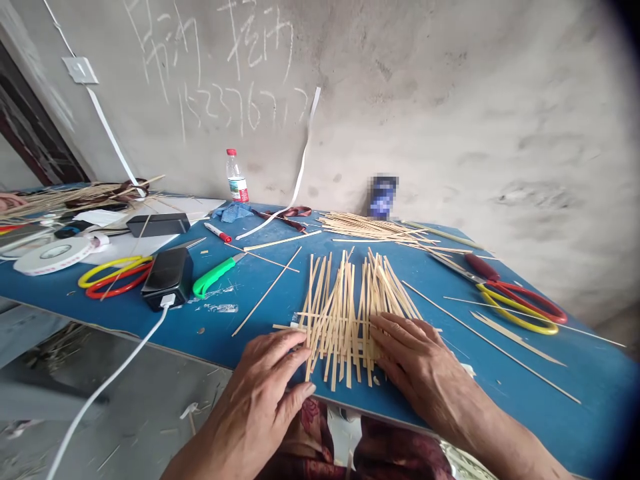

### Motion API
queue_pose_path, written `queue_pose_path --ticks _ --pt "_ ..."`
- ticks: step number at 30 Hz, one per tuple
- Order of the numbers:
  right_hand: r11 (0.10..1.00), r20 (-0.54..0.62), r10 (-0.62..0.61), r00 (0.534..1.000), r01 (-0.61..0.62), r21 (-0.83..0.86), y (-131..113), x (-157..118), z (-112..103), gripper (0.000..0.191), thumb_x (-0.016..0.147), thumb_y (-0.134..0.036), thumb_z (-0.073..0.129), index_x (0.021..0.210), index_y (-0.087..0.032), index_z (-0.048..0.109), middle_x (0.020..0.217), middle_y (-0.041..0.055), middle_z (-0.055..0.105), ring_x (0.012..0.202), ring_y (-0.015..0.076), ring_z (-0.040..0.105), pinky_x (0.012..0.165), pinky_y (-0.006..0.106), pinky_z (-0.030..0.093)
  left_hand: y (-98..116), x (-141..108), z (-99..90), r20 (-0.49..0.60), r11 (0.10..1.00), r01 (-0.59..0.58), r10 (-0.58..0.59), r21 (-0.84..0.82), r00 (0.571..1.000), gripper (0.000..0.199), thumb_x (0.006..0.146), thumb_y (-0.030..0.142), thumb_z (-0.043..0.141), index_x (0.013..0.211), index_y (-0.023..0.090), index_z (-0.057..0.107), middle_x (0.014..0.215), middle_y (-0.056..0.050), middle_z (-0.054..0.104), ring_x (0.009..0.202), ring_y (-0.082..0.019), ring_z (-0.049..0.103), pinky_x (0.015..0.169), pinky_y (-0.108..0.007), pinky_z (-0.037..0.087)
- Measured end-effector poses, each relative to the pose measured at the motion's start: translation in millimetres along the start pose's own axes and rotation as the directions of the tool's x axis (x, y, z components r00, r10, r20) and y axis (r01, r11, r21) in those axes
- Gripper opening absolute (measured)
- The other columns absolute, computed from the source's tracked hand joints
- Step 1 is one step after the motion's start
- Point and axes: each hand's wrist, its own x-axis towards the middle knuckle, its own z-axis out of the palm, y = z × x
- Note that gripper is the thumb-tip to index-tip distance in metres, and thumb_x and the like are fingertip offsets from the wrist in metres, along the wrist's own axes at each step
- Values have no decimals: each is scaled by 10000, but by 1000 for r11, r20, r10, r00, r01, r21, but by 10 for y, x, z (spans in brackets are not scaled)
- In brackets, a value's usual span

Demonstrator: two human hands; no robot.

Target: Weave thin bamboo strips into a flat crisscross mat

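Note:
In front of me on the blue table lies a fan of flat bamboo strips point(345, 307), crossed by a few sideways strips near its lower part. My left hand point(273, 373) rests at the left edge of the strips, fingers stretched out and thumb apart, fingertips at the outermost strip. Across the right side of the strips my right hand point(415, 353) lies flat, its fingers extended over them. Neither hand is closed round anything. What lies under the right fingers is hidden.
Behind lies a pile of loose strips point(375, 230). Red-and-yellow scissors point(520, 307) sit at right. A green-handled knife point(215, 275), black box point(167, 275) with white cable, red marker point(218, 232), tape roll point(55, 253) and bottle point(237, 179) stand leftward. The table's front edge is near my lap.

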Motion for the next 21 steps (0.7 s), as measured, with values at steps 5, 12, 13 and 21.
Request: queue_pose_path --ticks 5,12,13,21 --pt "1000 -32 14 999 -14 18 2 -4 37 337 985 -222 416 1267 -219 601 1329 92 607 1229 270 551 987 492 473 35 88 -27 -24 998 55 -55 -21 998 376 920 368 573 1275 246 592 1351 -72 576 1254 -280 515 996 -446 527" --pt "1000 -51 1 999 0 17 16 -4 36 312 977 -219 416 1207 -210 627 1308 94 624 1214 273 570 980 496 485 -30 287 7 20 997 66 -67 43 998 412 910 372 584 1288 207 575 1381 -77 563 1307 -308 457 1044 -518 467" --pt "1000 -54 -7 999 7 8 16 -1 36 312 975 -215 421 1210 -203 625 1305 96 626 1210 277 572 975 501 488 -34 301 17 35 997 60 -62 43 997 405 918 363 573 1293 209 571 1392 -72 557 1322 -304 445 1050 -511 463" --pt "998 -31 31 999 -29 51 13 -21 -13 339 995 -240 413 1282 -219 592 1345 107 594 1242 265 544 1003 486 472 -13 346 -12 120 1000 16 -15 -14 993 365 947 269 521 1309 242 552 1425 -45 528 1371 -259 401 1095 -468 429"
